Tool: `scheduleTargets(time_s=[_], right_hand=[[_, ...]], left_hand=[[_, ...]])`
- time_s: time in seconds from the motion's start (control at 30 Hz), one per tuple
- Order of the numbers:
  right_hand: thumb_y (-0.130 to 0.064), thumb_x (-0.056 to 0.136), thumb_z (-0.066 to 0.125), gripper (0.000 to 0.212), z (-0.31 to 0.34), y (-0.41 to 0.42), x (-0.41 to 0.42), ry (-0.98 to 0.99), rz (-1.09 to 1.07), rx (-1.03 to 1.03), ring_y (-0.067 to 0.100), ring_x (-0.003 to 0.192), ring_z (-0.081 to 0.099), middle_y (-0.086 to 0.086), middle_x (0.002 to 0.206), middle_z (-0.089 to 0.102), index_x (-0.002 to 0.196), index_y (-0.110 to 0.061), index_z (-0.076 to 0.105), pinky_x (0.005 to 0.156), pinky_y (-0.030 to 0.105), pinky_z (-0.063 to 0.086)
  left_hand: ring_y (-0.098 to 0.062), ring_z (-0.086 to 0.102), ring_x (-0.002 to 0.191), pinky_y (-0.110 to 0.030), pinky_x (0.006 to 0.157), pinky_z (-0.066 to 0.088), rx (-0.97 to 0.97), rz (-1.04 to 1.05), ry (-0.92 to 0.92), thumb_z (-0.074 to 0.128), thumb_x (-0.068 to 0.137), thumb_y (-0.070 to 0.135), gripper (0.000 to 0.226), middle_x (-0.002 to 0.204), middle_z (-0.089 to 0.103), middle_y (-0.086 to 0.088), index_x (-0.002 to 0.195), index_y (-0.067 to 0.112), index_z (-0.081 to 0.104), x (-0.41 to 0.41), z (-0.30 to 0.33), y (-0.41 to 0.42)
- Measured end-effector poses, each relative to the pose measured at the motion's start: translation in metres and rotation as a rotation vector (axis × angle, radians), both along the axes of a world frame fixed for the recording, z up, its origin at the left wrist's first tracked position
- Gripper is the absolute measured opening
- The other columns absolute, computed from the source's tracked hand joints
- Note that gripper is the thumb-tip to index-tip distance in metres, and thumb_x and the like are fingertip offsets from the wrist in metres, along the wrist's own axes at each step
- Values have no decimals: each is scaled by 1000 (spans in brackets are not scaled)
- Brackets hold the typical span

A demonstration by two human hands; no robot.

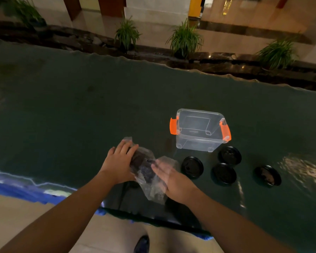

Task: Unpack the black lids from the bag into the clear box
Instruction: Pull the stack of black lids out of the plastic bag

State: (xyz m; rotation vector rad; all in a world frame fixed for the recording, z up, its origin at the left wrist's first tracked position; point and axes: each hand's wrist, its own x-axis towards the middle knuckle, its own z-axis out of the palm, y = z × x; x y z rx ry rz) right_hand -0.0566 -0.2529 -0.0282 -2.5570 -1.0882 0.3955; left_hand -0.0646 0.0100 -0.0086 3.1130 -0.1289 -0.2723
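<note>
A crinkled clear plastic bag point(144, 170) with a stack of black lids inside lies near the table's front edge. My left hand point(119, 161) grips the bag's left side around the stack. My right hand point(170, 177) rests flat against the bag's right side, fingers apart. The clear box point(199, 141) with orange latches stands open and empty just beyond, to the right. Several loose black lids lie on the table in front of the box: one point(192, 167), another point(224, 174), one nearer the box point(229, 155) and one far right point(267, 175).
The table point(80, 115) is covered in dark green cloth and stretches far to the left and back. Its front edge runs close to my body. Potted plants point(185, 40) stand on a ledge beyond the far edge.
</note>
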Motion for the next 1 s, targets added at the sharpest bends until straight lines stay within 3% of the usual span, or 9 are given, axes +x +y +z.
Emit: scheduleTargets(time_s=[0.07, 0.17, 0.33, 0.4, 0.5, 0.57, 0.7, 0.9, 1.0], right_hand=[[-24, 101, 52, 64, 2, 6, 5, -69, 34, -27, 32, 143, 34, 11, 160, 32, 159, -21, 25, 108, 46, 44], [-24, 98, 54, 63, 1, 13, 9, -192, 77, -78, 33, 130, 45, 12, 145, 48, 157, -17, 31, 109, 46, 41], [-42, 93, 57, 83, 0, 38, 28, -180, 90, -308, 27, 122, 39, 9, 136, 37, 159, -36, 6, 108, 39, 36], [-38, 91, 60, 89, 1, 46, 36, -206, 111, -377, 28, 123, 38, 9, 132, 35, 158, -39, 1, 110, 39, 32], [-32, 91, 57, 84, 2, 55, 42, -295, 142, -351, 32, 123, 41, 14, 140, 38, 157, -40, 5, 110, 43, 34], [-36, 91, 55, 82, 5, 61, 45, -322, 167, -366, 34, 125, 40, 16, 146, 33, 157, -39, 5, 105, 46, 37], [-25, 94, 51, 78, 8, 72, 50, -326, 183, -430, 34, 132, 34, 15, 156, 25, 159, -30, 8, 103, 46, 39], [-20, 84, 63, 61, 8, 70, 49, -256, 55, -343, 36, 120, 52, 14, 139, 50, 142, -12, 45, 90, 44, 46], [-26, 86, 65, 73, 9, 67, 51, -233, 89, -339, 35, 124, 46, 13, 144, 42, 152, -19, 34, 89, 44, 47]], left_hand=[[-33, 7, 155, -55, 120, 23, -26, 100, 19, 61, 55, 92, 133, 167, 16, -7, 159, 27, 10, -3, 0, 2], [-36, 10, 155, -55, 118, 27, -83, 196, 65, 65, 54, 91, 137, 168, 11, -9, 160, 28, 6, -7, 0, 6], [-33, 29, 148, -51, 113, 38, -168, 232, 86, 75, 62, 76, 123, 166, 21, -6, 159, 30, 14, -10, -2, 11], [-33, 36, 143, -50, 110, 42, -208, 232, 81, 75, 65, 71, 116, 165, 22, -6, 158, 30, 18, -10, -2, 11], [-31, 40, 141, -48, 109, 43, -254, 228, 77, 73, 72, 65, 105, 165, 23, -4, 158, 30, 22, -10, -2, 13], [-30, 42, 140, -46, 109, 43, -275, 231, 74, 71, 78, 63, 97, 164, 26, -3, 157, 29, 26, -9, -2, 15], [-31, 48, 135, -46, 107, 46, -290, 237, 69, 63, 85, 68, 88, 160, 32, -4, 155, 26, 32, -5, 1, 15], [-27, 52, 131, -44, 103, 49, -346, 258, 83, 68, 87, 60, 81, 158, 32, 0, 153, 28, 35, 0, 2, 14], [-27, 52, 132, -43, 104, 48, -368, 257, 85, 69, 87, 57, 79, 158, 33, 0, 153, 28, 37, 1, 2, 15]])
